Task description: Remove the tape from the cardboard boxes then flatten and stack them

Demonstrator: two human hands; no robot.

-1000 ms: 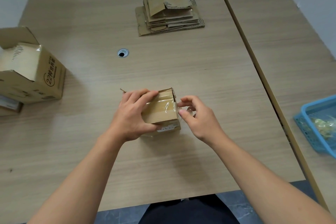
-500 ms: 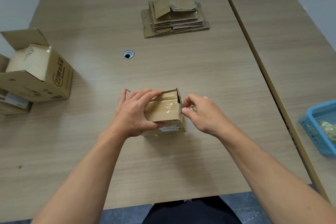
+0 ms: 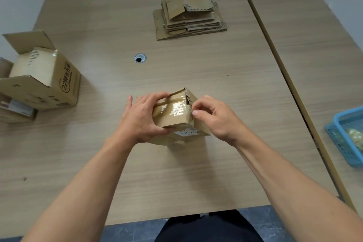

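At the far left of the counter [image 3: 98, 143] stood a large open box [image 3: 45, 82] with its flaps up and printed marks on its side, and it leaned on a lower box [image 3: 15, 110] that was partly cut by the picture edge. A little to the right, a small round cable hole [image 3: 140, 58] was set in the counter top. Near the middle front, the person's left grip [image 3: 141, 118] was closed around the left end of the small box [image 3: 176, 122]: the fingers were curled over the top face and the thumb pressed on the near side. This small box was tilted, between the two grips, with a white label on its near face; I cannot tell if its bottom touched the counter. A band of shiny clear tape [image 3: 172, 109] ran across its top. Far behind it, the stack of flattened boxes [image 3: 188, 15] lay near the back edge. The right grip [image 3: 214, 118] was closed at the right end of the small box, thumb and curled fingers pinching the tape end at the torn corner. Further right was a second counter [image 3: 314, 45], and on it a blue basket [image 3: 341, 133] stood at the picture edge.
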